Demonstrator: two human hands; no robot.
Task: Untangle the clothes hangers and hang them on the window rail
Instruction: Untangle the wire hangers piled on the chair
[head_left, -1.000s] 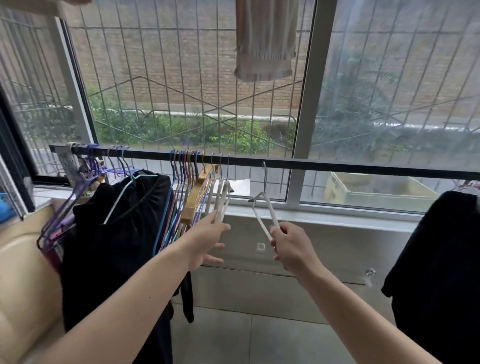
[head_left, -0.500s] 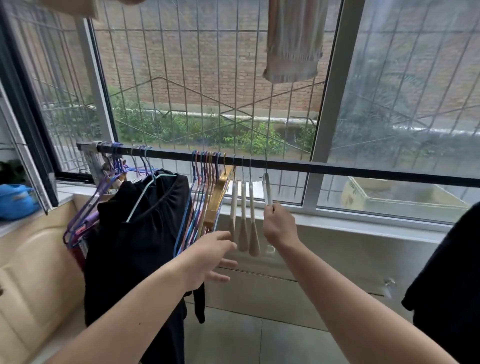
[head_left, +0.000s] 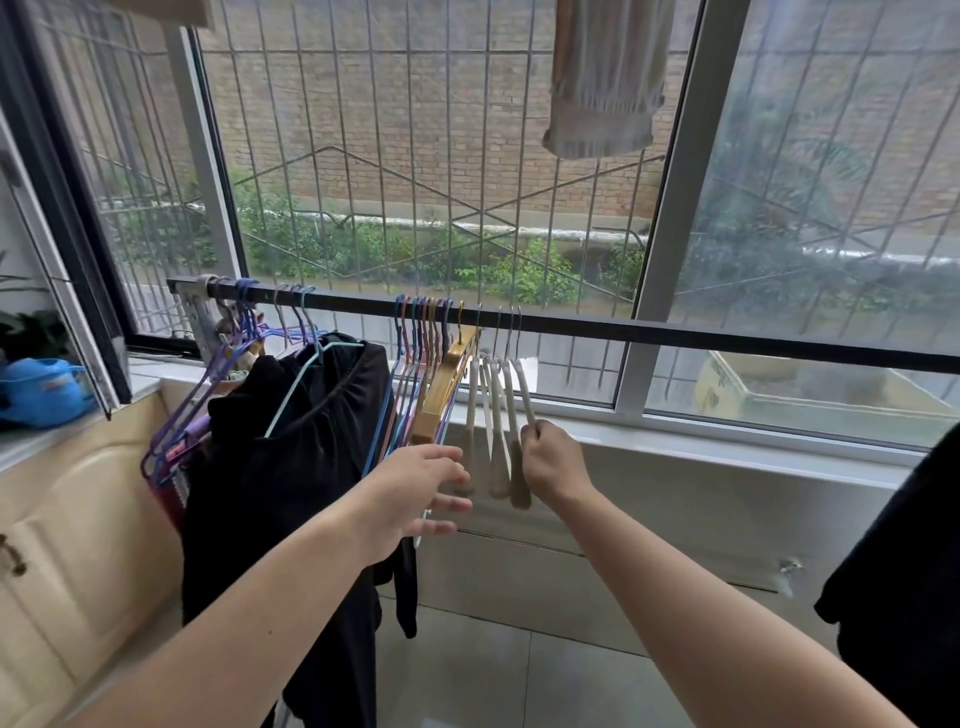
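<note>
A black window rail (head_left: 675, 332) runs across the window. Several white hangers (head_left: 496, 415) with beige tips hang on it side by side, right of a wooden hanger (head_left: 441, 395) and a bunch of coloured wire hangers (head_left: 415, 358). My right hand (head_left: 553, 460) grips the lower arm of the rightmost white hanger (head_left: 522, 387), whose hook is over the rail. My left hand (head_left: 415, 493) is spread, fingers straight, just left of the white hangers' tips, holding nothing.
A black garment (head_left: 291, 467) on a light-blue hanger hangs at the left, with purple hangers (head_left: 208, 405) beyond it. Another dark garment (head_left: 904, 597) hangs at the right edge. A cream cabinet (head_left: 67, 545) stands at left, a blue object (head_left: 41, 389) on its top. Striped cloth (head_left: 602, 78) hangs above.
My right hand slid the white hanger left along the rail until it joined the other white hangers. My left hand let go of those hangers and dropped a little, fingers spread.
</note>
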